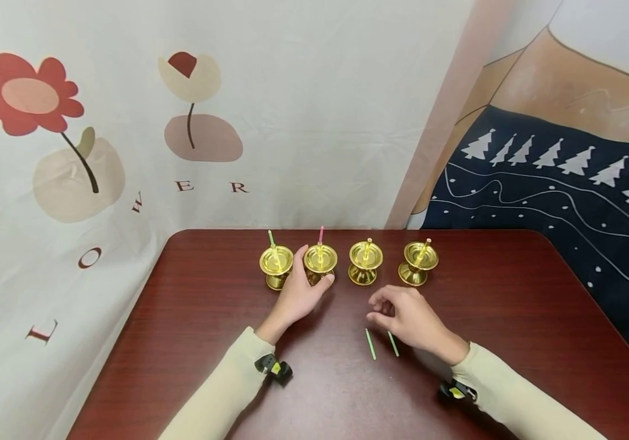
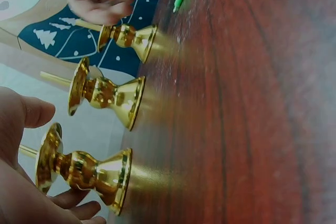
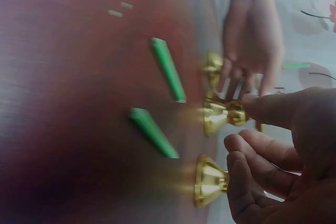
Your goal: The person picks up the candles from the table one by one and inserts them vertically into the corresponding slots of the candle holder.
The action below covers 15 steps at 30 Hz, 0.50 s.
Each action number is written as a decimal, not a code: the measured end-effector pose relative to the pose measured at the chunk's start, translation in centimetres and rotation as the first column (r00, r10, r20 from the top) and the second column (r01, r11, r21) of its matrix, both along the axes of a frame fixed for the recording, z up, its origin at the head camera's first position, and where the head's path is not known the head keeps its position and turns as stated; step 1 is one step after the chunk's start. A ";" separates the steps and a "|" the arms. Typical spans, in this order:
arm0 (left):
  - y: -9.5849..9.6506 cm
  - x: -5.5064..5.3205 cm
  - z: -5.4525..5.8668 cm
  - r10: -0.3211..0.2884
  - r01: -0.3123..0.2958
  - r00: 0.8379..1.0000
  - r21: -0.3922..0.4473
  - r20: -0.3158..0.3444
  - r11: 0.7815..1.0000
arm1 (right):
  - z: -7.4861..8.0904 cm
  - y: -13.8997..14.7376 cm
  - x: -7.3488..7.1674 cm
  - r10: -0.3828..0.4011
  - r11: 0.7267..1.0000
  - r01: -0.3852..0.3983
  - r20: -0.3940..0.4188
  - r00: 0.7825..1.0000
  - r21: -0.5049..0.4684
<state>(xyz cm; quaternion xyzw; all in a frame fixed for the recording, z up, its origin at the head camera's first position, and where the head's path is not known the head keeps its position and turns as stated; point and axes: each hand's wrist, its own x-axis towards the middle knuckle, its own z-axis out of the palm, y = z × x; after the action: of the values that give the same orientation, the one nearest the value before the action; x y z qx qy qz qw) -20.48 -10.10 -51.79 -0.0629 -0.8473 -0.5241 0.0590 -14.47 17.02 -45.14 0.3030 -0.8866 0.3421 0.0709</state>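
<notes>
My left hand (image 1: 299,295) curls round the gold candle holder (image 1: 321,259) second from the left, thumb on its right side and fingers on its left. A thin pink candle (image 1: 321,235) stands upright on that holder's central stem. In the left wrist view, fingertips show behind the holder's flared base (image 2: 113,182). My right hand (image 1: 410,315) hovers over the table's middle right, fingers loosely bent, nothing visible between them. Just beneath it lie two thin green candles, one on the left (image 1: 371,344) and one on the right (image 1: 393,344).
The leftmost gold holder (image 1: 276,260) bears an upright green candle (image 1: 272,238). Two more gold holders, one beside my left hand (image 1: 365,253) and one at the right (image 1: 420,255), show bare stems. The dark red table (image 1: 198,318) ends at a printed cloth (image 1: 314,122) behind.
</notes>
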 end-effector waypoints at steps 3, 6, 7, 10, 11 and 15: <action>-0.3 0.5 0.1 -0.020 0.020 1.000 -0.009 0.006 1.000 | -0.7 0.4 1.0 0.013 1.000 -0.013 0.018 1.000 0.028; -0.6 1.8 1.0 -0.040 0.039 0.999 -0.021 -0.033 0.999 | -1.2 0.5 1.8 0.032 0.998 -0.033 0.018 0.999 0.060; -0.6 2.4 1.7 -0.047 0.046 0.998 -0.018 -0.040 0.999 | -1.3 0.5 2.0 0.038 0.997 -0.039 0.013 0.999 0.073; -0.7 3.9 2.9 -0.067 0.066 0.996 -0.026 -0.050 0.997 | -1.5 0.4 2.6 0.049 0.993 -0.049 0.004 0.999 0.107; -0.6 4.4 3.2 -0.075 0.073 0.996 -0.031 -0.045 0.997 | -1.6 0.4 2.7 0.049 0.992 -0.049 0.005 0.999 0.116; -0.4 5.8 3.3 -0.101 0.100 0.994 -0.043 -0.035 0.994 | -1.8 0.5 3.0 0.042 0.988 -0.044 0.020 0.999 0.147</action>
<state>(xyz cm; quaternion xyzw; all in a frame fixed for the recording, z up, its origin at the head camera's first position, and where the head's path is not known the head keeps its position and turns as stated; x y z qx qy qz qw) -14.70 -10.46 -48.47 -0.1165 -0.8525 -0.5074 0.0471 -11.49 17.49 -46.90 0.3235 -0.9034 0.2795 0.0333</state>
